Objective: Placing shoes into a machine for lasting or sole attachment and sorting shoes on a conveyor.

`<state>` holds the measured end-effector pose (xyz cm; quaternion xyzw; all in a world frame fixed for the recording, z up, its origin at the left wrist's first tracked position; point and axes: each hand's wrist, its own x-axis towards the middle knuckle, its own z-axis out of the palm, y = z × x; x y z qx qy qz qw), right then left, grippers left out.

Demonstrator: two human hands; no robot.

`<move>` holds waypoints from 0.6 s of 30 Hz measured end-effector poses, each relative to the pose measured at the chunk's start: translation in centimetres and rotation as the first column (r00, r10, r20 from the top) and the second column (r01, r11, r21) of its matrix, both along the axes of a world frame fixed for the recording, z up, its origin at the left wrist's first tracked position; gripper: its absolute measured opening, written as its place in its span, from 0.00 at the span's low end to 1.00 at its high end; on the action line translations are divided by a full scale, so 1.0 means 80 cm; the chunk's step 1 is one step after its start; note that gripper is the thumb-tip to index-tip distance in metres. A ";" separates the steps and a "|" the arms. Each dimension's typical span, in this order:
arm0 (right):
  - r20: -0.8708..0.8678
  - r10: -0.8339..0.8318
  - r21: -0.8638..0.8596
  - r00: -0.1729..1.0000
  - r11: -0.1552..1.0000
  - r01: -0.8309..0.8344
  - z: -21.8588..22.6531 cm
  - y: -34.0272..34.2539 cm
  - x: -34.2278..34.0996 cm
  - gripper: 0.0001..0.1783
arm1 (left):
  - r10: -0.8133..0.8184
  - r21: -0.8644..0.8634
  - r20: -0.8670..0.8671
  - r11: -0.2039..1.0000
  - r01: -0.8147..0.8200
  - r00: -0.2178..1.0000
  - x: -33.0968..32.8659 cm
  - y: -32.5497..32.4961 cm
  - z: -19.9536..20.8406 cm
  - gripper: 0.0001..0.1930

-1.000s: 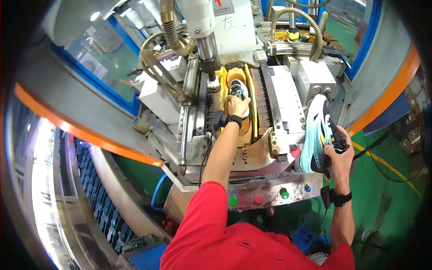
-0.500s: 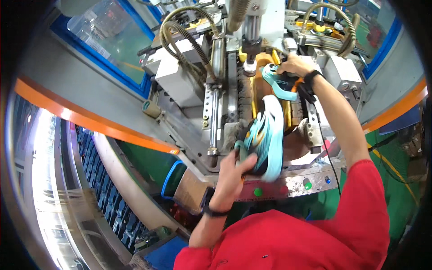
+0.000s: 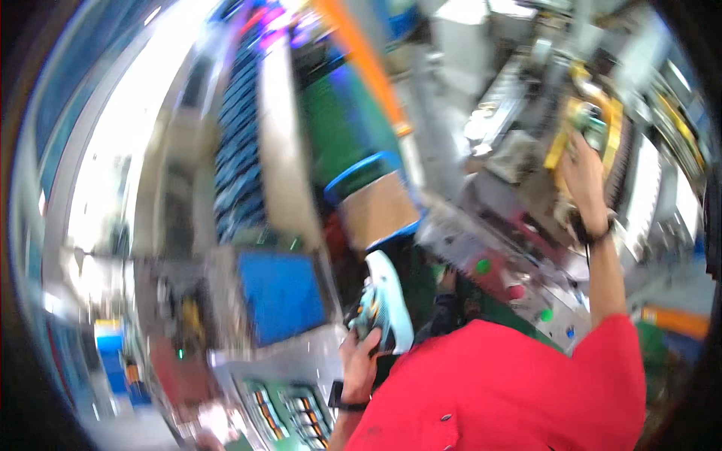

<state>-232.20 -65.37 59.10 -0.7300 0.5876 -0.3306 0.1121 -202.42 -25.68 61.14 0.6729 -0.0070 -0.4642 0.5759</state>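
Close to my body, my left hand (image 3: 361,359) grips a light-blue and black shoe (image 3: 389,301) with orange accents, its pale sole facing right. My right arm reaches out to the far right, where my right hand (image 3: 583,177) is at the yellow-sided fixture (image 3: 556,149) of the machine. At its fingertips is a second shoe (image 3: 594,129), pale teal with a dark opening, sitting between the yellow sides. Motion blur smears this area, and the fingers on that shoe are partly hidden.
The machine's front panel (image 3: 500,279) carries green and red buttons. Left of it stands a blue-framed seat with a brown board (image 3: 380,210). A blue surface (image 3: 280,297) lies beside the conveyor (image 3: 242,165). Further down is a green panel with shoe-like items (image 3: 304,417).
The view has swung left. My left hand has carried its shoe away from the machine, down to the left. My right hand has stayed at the fixture.
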 end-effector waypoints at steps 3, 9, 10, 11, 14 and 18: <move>-0.033 0.348 -0.188 0.937 0.919 -0.348 -0.056 0.137 0.057 0.10 | 0.137 -0.026 -0.101 0.990 -0.140 0.985 -0.001 0.068 -0.082 0.17; -0.041 0.557 0.021 0.829 0.830 -0.557 -0.272 0.180 0.108 0.07 | 0.503 0.116 -0.148 0.864 -0.490 0.852 0.023 0.197 -0.179 0.13; -0.041 0.576 0.017 0.817 0.817 -0.576 -0.274 0.180 0.112 0.08 | 0.585 0.136 -0.114 0.810 -0.570 0.803 0.028 0.224 -0.201 0.12; -0.042 0.586 0.015 0.809 0.810 -0.586 -0.270 0.182 0.113 0.08 | 0.623 0.117 -0.107 0.782 -0.612 0.775 0.037 0.255 -0.220 0.12; -0.059 0.532 0.031 0.845 0.847 -0.531 -0.272 0.176 0.102 0.11 | 0.772 0.081 -0.024 0.634 -0.769 0.635 0.062 0.308 -0.246 0.15; 0.109 0.581 -0.063 0.806 0.814 -0.578 -0.164 0.157 0.205 0.13 | 0.688 0.234 0.423 0.546 -0.804 0.590 0.099 0.428 -0.339 0.25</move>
